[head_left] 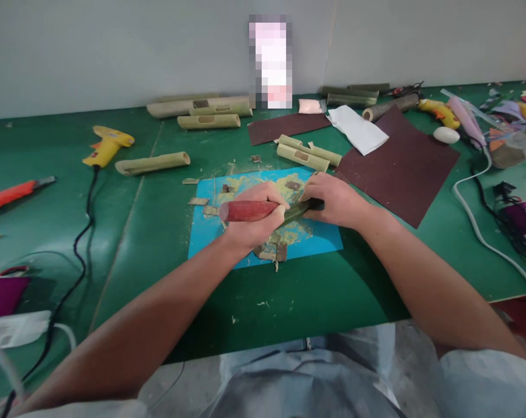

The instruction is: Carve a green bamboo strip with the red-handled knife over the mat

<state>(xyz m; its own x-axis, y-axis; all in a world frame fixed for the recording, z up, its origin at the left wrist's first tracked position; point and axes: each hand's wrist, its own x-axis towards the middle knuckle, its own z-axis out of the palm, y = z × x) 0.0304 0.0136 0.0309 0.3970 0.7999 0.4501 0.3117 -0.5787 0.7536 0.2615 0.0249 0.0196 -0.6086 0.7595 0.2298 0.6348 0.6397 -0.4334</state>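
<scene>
My left hand [263, 223] is closed around a tool with a thick red handle [248, 211]; its working end is hidden by my fingers and the bamboo. Against that hand lies a length of green bamboo [295, 213], which my right hand [332, 197] grips at its darker right end. Both hands are over a blue sheet [328, 235] strewn with pale shavings [289, 237]. Small cut bamboo chips [281, 252] lie at its front edge, and more chips [198, 201] sit at its left edge.
Cut bamboo tubes [304, 155] lie behind the sheet, with others [208, 121] along the wall. Yellow glue guns [108, 145] rest left and far right. Brown sandpaper [402, 162], a white paper [357, 130] and an orange cutter [10, 196] lie around. Cords cross both sides.
</scene>
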